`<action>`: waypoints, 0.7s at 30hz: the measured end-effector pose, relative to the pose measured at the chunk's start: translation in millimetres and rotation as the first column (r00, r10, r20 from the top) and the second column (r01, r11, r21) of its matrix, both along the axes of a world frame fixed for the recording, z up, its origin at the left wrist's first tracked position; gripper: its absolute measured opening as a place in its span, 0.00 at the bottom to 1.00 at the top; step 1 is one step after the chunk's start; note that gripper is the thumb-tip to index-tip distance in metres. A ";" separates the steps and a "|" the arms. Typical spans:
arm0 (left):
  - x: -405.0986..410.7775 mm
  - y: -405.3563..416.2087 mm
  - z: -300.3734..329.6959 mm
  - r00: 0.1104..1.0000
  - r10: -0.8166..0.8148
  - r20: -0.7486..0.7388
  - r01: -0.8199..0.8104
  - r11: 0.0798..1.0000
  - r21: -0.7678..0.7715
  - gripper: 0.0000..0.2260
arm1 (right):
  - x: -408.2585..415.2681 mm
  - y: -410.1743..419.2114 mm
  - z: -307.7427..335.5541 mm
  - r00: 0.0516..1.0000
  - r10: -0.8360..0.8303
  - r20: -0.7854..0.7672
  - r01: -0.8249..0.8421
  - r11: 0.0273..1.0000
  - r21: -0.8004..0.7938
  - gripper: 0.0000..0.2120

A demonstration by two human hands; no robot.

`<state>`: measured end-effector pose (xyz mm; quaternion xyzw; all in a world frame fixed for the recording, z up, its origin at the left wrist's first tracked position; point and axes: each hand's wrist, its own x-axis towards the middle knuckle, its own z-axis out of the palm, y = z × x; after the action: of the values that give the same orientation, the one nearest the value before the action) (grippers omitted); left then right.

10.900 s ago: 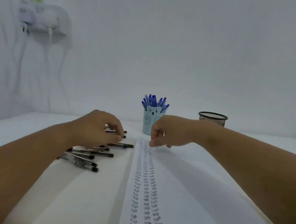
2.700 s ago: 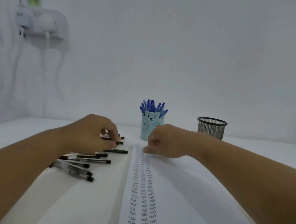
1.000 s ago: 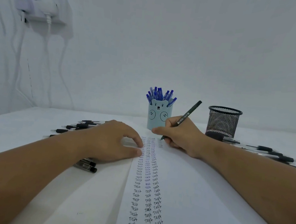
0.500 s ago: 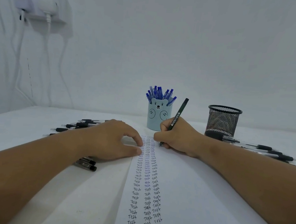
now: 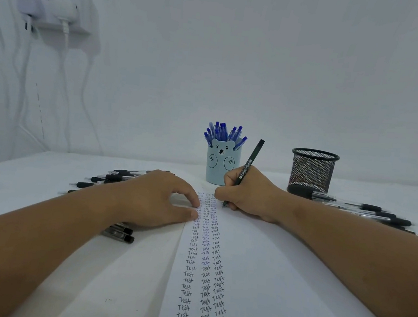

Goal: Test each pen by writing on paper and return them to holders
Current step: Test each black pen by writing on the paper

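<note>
- Right hand (image 5: 250, 196): fingers pinched round a black pen (image 5: 247, 167), held tilted with its cap end up and back; the tip rests on the sheet of paper (image 5: 254, 279) at the far end of the third column of writing.
- Left hand (image 5: 157, 199): palm down, fingers loosely spread and bent, fingertips pressing on the left edge of the paper to steady it; it holds nothing.
- Paper: three columns of the word "Test" (image 5: 203, 261) run from the near edge to the hands, mostly in black ink with a few in blue. Judged from this, many pens have already been tried.
- Bear-faced blue holder (image 5: 218, 165): upright behind the hands, filled with blue pens (image 5: 223, 132); these appear tested and returned.
- Black mesh holder (image 5: 312, 170): upright at far right; no pen shows above its rim.
- Loose black pens, left group (image 5: 113, 178): lying on the white table (image 5: 33, 173) behind and under the left forearm.
- Loose black pens, right group (image 5: 362, 212): lying just beside the mesh holder.
- Progress, as a judgement: blue pens done; black pens under test and none yet returned. Which group is tested cannot be told.
</note>
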<state>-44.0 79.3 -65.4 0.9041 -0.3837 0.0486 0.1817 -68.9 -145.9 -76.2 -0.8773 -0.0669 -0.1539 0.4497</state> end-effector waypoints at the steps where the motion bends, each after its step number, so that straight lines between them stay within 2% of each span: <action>1: -0.3 0.1 0.0 1.000 -0.001 -0.002 0.001 1.000 -0.003 0.10 | 0.6 -0.1 0.0 1.000 0.001 0.000 -0.001 1.000 -0.002 0.19; 11: -3.0 -0.6 1.5 1.000 -0.001 -0.004 0.001 1.000 0.001 0.10 | 0.7 -2.5 -0.8 1.000 -0.014 0.004 0.014 1.000 -0.019 0.18; 15: -4.8 -0.7 0.3 1.000 -0.024 -0.001 0.024 0.999 -0.046 0.08 | -1.3 -2.3 -0.4 0.999 -0.025 0.022 0.025 1.000 -0.012 0.18; 19: -8.7 -2.9 -0.6 0.996 -0.085 0.024 0.086 0.994 -0.067 0.05 | -3.5 2.7 4.8 0.999 -0.050 -0.001 0.050 0.988 0.149 0.23; 21: -10.0 -4.7 -1.4 0.995 -0.098 0.034 0.100 0.991 -0.083 0.05 | -3.7 2.1 16.3 0.999 -0.049 0.023 0.044 0.979 0.200 0.22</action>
<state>-54.0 74.5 -66.8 0.8746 -0.4283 0.0694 0.2163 -72.6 -143.8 -59.8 -0.8270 -0.0369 -0.1826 0.5305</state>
